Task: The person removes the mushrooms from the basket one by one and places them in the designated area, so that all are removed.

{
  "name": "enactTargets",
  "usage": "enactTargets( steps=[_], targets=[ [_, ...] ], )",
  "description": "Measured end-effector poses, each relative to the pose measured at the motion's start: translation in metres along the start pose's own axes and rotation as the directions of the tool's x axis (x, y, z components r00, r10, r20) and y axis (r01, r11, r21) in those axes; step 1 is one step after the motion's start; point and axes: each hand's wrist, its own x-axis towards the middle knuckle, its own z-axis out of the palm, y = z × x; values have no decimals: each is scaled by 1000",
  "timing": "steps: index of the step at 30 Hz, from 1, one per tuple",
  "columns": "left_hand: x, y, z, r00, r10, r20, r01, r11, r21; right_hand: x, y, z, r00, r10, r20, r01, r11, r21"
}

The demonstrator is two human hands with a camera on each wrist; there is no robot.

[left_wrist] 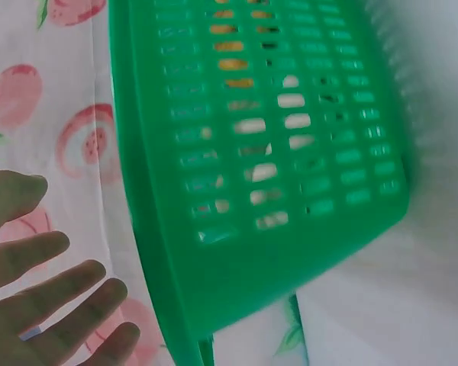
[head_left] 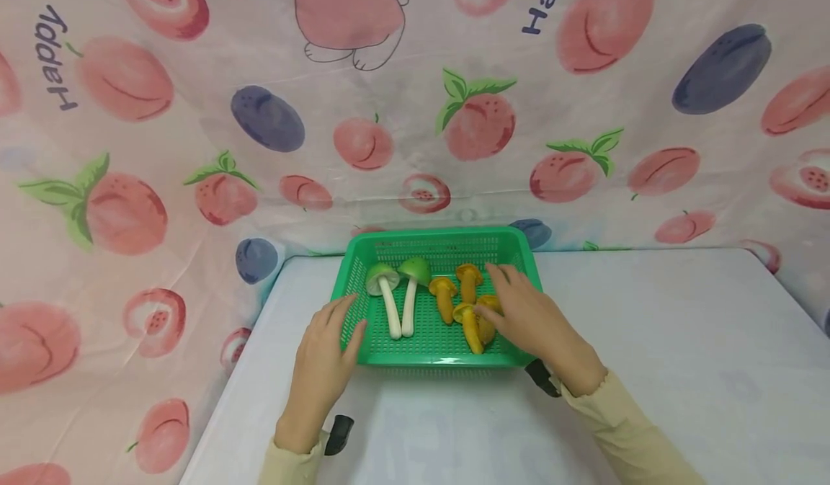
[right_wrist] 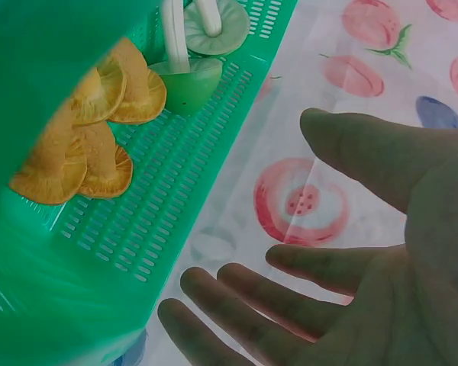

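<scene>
Left hand (head_left: pixel 323 359): positioned below and left of centre in the head frame, forearm rising from the bottom edge, fingers extended and spread near the basket's left rim. Right hand (head_left: pixel 534 319): positioned right of centre, forearm entering from the lower right, fingers straight and parted, overlapping the basket's right side in that view. Basket (head_left: pixel 447 361): green, rectangular, perforated, located just below the frame's centre. Contents: two green-capped mushrooms (head_left: pixel 415 272) with long white stems, at left; four yellow-orange mushrooms (head_left: pixel 444 303) with short thick stems, at right, partly screened by the right hand.
</scene>
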Motion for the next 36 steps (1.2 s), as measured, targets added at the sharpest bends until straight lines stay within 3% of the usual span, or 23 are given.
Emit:
enactTargets(
  steps=[5,13,20,36],
  targets=[
    [7,-10,-1,996,-80,34,82,996,-38,9,3,-1,999,8,36,-9,999,31],
    [20,-22,-1,993,-114,36,118,987,-113,23,7,1,989,38,145,-54,993,106],
    [28,-32,7,986,-160,53,167,973,-158,35,13,3,965,77,250,-128,972,195],
    [37,-52,22,971,-229,68,237,956,-171,54,23,9,918,127,376,-205,963,175]
  ],
)
